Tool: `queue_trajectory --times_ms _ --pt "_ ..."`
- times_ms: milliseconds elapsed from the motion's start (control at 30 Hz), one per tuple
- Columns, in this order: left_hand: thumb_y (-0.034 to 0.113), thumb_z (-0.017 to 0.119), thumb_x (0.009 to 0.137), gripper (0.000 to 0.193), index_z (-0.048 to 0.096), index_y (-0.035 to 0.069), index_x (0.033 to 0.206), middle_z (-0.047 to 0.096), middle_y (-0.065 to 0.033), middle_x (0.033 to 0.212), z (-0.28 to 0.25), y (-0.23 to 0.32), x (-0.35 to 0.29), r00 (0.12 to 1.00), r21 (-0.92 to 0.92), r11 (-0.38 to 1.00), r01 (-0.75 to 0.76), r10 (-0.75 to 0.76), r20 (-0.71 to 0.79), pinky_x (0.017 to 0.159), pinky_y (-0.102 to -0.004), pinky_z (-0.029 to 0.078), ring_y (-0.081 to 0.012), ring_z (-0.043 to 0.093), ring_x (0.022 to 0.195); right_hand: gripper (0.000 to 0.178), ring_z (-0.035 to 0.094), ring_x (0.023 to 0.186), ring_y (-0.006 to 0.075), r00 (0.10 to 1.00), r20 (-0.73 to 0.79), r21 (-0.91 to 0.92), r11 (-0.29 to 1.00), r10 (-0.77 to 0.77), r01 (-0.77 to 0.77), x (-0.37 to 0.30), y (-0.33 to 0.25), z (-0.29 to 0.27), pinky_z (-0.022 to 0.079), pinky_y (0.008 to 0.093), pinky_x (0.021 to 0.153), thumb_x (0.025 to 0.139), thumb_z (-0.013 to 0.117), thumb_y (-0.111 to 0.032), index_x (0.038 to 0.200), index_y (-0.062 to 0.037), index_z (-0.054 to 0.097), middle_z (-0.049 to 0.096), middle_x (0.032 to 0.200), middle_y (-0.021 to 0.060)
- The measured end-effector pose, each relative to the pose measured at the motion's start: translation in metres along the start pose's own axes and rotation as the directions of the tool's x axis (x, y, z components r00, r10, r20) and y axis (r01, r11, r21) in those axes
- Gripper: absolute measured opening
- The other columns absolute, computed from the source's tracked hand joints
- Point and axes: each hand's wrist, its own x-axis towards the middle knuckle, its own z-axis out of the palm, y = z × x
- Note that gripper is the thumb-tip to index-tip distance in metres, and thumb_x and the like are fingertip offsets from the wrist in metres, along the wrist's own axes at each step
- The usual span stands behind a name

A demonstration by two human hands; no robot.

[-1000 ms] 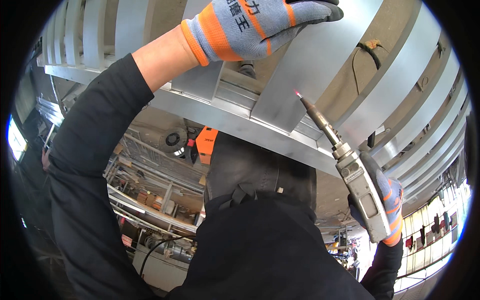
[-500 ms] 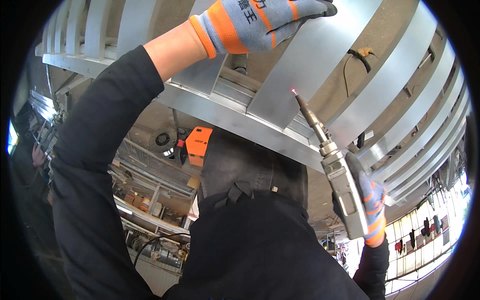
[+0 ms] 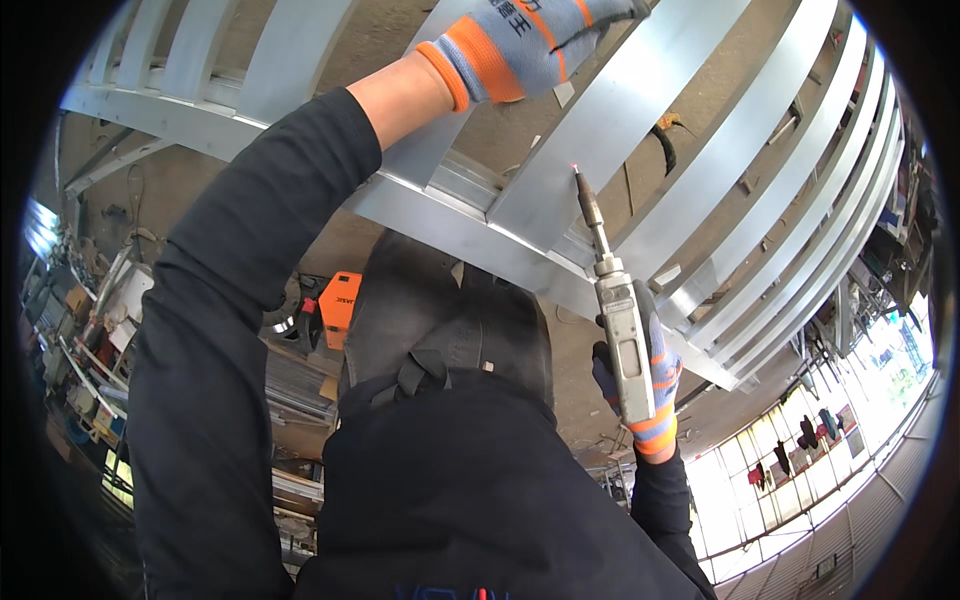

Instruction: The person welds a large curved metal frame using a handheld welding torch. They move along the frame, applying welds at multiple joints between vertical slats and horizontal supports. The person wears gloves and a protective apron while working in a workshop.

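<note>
My right hand (image 3: 658,385), in a grey-blue and orange glove, is closed round a silver handheld laser welding gun (image 3: 628,345). The gun's narrow nozzle points up and slightly left, its tip at a small red light spot on a flat metal slat (image 3: 610,110). That slat belongs to a metal frame whose long rail (image 3: 470,235) runs across in front of my legs. At the top edge, my left hand (image 3: 530,50) wears a matching glove and reaches over the slats with fingers stretched out. Part of that hand is cut off by the picture's edge.
An orange box-shaped machine (image 3: 340,308) stands on the floor left of my legs. Through the slats, a dark curved cable (image 3: 667,150) shows on the ground. Clutter and metal stock fill the left side. Bright windows (image 3: 780,480) line the lower right.
The view has shifted, and the gun in my right hand appears farther left and more upright. Its tip stays by the same slat. My left hand remains over the slats.
</note>
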Motion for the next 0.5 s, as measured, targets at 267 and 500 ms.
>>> queue_trajectory --times_ms 267,500 --pt "0.008 0.071 0.114 0.03 0.08 0.003 0.142 0.08 -0.0115 0.145 -0.016 0.087 -0.051 0.73 -0.408 0.729 0.549 -0.656 -0.192 0.119 -0.0448 0.058 -0.0248 0.076 0.133 0.095 0.086 0.114 0.0449 0.995 -0.03 0.106 0.991 0.091 -0.087 -0.009 -0.018 0.016 0.069 0.0439 0.095 0.09 0.089 -0.004 0.177 0.0026 0.052 0.081 0.148 0.0219" --pt "0.024 0.074 0.123 0.033 0.077 -0.002 0.144 0.085 -0.0051 0.123 -0.02 0.234 -0.063 0.298 -0.666 -0.15 0.731 -0.808 0.509 0.094 -0.031 0.061 -0.0094 0.073 0.107 0.102 0.084 0.09 0.0382 0.989 -0.134 0.159 0.987 0.058 -0.036 -0.057 -0.068 -0.014 0.066 0.043 0.083 0.087 0.092 -0.005 0.178 0.0019 0.048 0.086 0.129 0.0191"
